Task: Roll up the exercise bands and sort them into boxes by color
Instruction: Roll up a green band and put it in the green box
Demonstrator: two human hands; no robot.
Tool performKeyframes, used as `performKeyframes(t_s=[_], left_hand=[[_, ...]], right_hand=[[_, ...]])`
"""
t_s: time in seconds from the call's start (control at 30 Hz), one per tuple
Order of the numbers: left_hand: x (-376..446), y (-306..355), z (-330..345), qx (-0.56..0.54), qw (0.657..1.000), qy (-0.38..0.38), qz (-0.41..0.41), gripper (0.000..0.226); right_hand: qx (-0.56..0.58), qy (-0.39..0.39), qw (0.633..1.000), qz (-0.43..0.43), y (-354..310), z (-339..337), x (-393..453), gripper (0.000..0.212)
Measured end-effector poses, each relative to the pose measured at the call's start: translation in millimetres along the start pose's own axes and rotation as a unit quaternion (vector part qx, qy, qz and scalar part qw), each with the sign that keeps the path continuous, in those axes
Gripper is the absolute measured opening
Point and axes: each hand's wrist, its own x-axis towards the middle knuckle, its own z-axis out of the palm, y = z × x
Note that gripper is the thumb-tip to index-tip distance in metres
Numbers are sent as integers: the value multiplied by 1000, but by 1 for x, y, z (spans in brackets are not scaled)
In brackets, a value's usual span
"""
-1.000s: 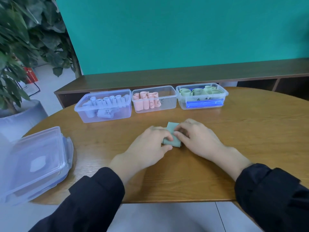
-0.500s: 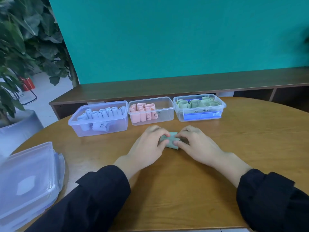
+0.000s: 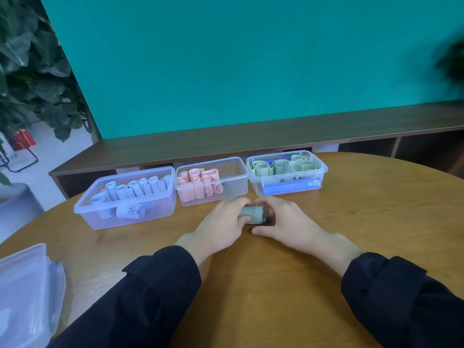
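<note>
A green exercise band point(image 3: 253, 214), rolled into a short cylinder, sits between my two hands at the table's middle. My left hand point(image 3: 221, 227) grips its left end with curled fingers. My right hand point(image 3: 288, 222) curls round its right end, thumb on the wood. Three clear boxes stand in a row behind: the left box point(image 3: 100, 217) holds pale blue rolls, the middle box point(image 3: 233, 197) pink rolls, the right box point(image 3: 324, 169) green rolls.
The round wooden table point(image 3: 376, 222) has open wood on the right. Stacked clear lids point(image 3: 22, 292) lie at the near left edge. A low dark shelf point(image 3: 251, 139) runs behind the boxes, and a potted plant point(image 3: 27, 71) stands at far left.
The flat green band has been rolled up into a tight cylinder between my hands. The view has tilted upward, so the boxes sit lower in frame.
</note>
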Motion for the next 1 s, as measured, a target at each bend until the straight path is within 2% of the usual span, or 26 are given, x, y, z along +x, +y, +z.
performKeyframes(t_s=[0.17, 0.27, 0.43, 0.53, 0.7, 0.8, 0.93, 1.0], left_hand=[[14, 5, -2, -100, 993, 49, -30, 19], [23, 13, -5, -162, 980, 114, -33, 22], [31, 21, -20, -193, 961, 193, -35, 38], [25, 20, -24, -176, 963, 204, -20, 34], [10, 13, -25, -162, 963, 213, 8, 29], [1, 6, -28, -153, 966, 210, 3, 30], [-7, 2, -29, -158, 967, 202, -1, 31], [-9, 1, -29, -154, 967, 202, 0, 31]], right_hand=[[102, 90, 991, -1, 4, -16, 12, 31], [145, 122, 982, -16, -3, -43, 24, 27], [84, 223, 971, -25, -15, -89, 65, 21], [20, 214, 977, 9, -14, -98, 93, 22], [-92, 113, 987, 71, -6, -81, 114, 27], [-102, 93, 985, 102, -5, -76, 115, 23], [-60, 134, 984, 100, -7, -76, 118, 22], [-44, 130, 984, 111, -12, -78, 119, 24]])
